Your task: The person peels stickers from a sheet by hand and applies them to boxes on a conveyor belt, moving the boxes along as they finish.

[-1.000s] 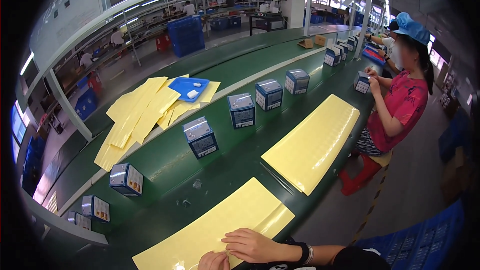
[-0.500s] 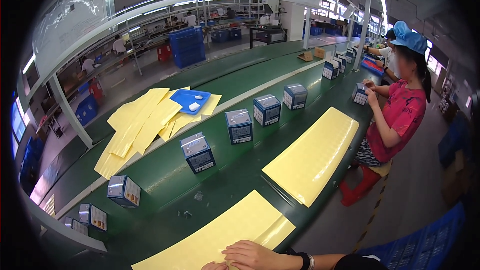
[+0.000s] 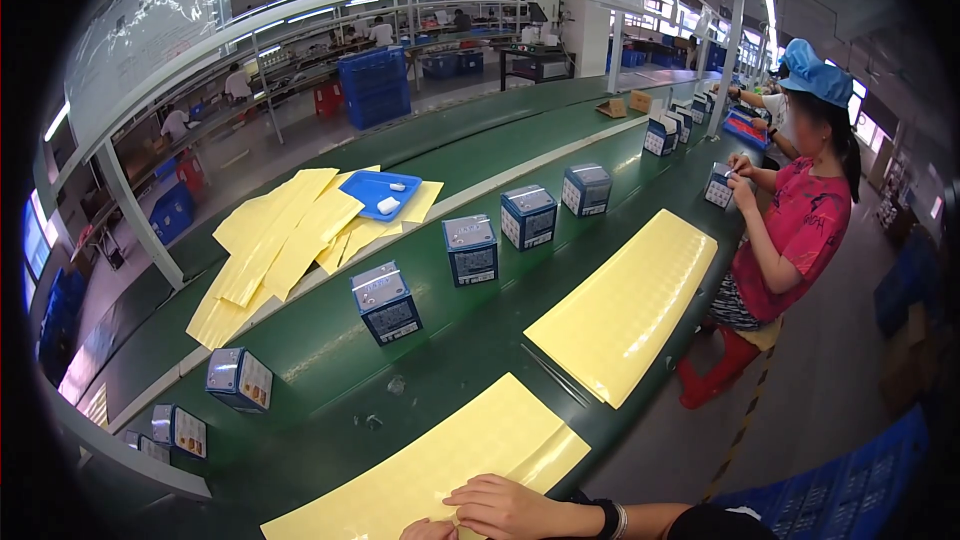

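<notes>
A glossy yellow sheet [image 3: 440, 450] lies along the near edge of the green belt table. Over its lower part, my right hand [image 3: 510, 507] rests with fingers bent and drawn together. Beside it at the lower edge is my left hand [image 3: 428, 530], mostly cut off, its fingertips pressed in close to the right ones. Whatever small thing is between the fingers is hidden. A second yellow sheet [image 3: 625, 305] lies farther right. Behind the sheets, blue boxes with printed sides stand in a spaced row; the closest is a box [image 3: 387, 302] in the middle.
Across the divider strip, a heap of yellow sheets [image 3: 290, 240] lies with a blue tray [image 3: 383, 194] holding white pieces. At right, a seated person [image 3: 800, 210] in a blue cap handles a box [image 3: 719, 185]. A blue crate [image 3: 840, 485] stands at lower right.
The row of blue boxes in front of me has slid slightly left along the belt. My hands stay together on the yellow sheet with only a small finger shift.
</notes>
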A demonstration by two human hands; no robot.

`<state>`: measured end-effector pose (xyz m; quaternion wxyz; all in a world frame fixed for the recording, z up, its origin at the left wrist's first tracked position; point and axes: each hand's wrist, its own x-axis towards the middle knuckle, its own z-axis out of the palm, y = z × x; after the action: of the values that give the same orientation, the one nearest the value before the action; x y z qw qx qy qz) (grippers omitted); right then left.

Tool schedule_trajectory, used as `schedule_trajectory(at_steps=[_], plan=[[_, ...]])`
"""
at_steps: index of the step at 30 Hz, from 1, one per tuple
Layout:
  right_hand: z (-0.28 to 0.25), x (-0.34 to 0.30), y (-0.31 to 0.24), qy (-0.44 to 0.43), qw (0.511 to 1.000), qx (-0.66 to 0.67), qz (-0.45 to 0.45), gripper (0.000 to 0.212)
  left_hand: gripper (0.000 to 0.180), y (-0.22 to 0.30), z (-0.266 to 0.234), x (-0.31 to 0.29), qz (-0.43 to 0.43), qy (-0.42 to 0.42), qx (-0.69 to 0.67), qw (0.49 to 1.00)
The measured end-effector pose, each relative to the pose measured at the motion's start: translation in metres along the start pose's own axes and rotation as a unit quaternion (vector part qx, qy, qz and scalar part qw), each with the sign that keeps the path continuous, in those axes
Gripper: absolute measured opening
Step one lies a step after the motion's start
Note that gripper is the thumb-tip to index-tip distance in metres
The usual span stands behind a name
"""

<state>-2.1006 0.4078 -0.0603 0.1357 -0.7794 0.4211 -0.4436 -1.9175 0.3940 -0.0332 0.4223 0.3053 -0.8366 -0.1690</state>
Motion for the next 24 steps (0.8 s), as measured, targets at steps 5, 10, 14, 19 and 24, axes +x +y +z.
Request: schedule_trajectory(at_steps=[5, 10, 14, 19, 24], plan=[[-0.003, -0.004, 0.0, -0.006, 1.0, -0.001, 0.007, 0.024, 0.019, 0.004, 0.004, -0.002, -0.022, 0.01, 0.016, 1.0], [-0.008, -0.009, 0.0, -0.004, 1.0, 0.001, 0.002, 0.023, 0.019, 0.01, 0.007, -0.004, -0.026, 0.003, 0.009, 1.0], [-0.018, -0.008, 0.0, -0.017, 1.0, 0.016, 0.006, 0.023, 0.02, 0.006, 0.017, -0.008, -0.051, 0.004, 0.03, 0.998], [-0.047, 0.008, -0.01, -0.051, 0.998, 0.026, 0.0, 0.027, 0.021, 0.021, 0.012, 0.011, -0.056, -0.003, 0.03, 0.998], [-0.059, 0.008, -0.005, -0.048, 0.998, 0.033, 0.036, 0.045, 0.022, 0.03, 0.017, 0.023, -0.078, -0.009, 0.032, 0.996]])
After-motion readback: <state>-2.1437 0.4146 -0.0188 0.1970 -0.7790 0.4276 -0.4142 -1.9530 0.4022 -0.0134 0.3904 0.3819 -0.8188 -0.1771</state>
